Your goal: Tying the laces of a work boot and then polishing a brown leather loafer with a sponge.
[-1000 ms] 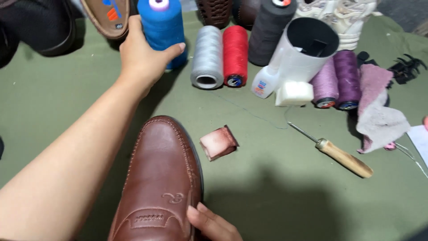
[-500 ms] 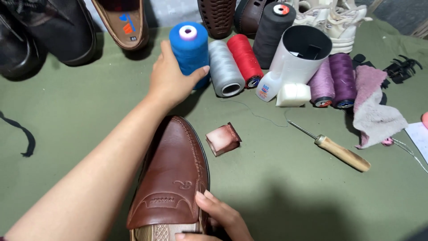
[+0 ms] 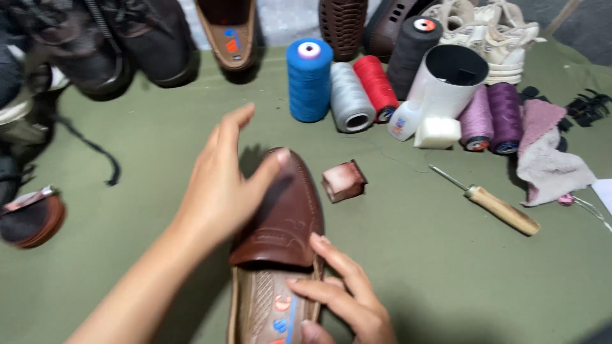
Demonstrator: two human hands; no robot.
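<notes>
Letting go of the blue thread cone (image 3: 309,79), left hand (image 3: 223,181) now spread over the glossy brown loafer (image 3: 280,223), right hand (image 3: 338,293) loosely pinching its rim.

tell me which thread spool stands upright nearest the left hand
The blue spool: it stands on end, closest to the left hand; grey and red lie tipped.

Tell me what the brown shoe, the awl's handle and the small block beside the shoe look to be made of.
Brown shoe: apparently leather, smooth with a soft sheen and stitched seams; real or synthetic cannot be told. Awl: the handle looks like pale, unvarnished wood, and the thin shaft looks like metal. Small block: unclear, possibly wax or a sponge, with a pinkish-white face and brown-stained edges.
</notes>
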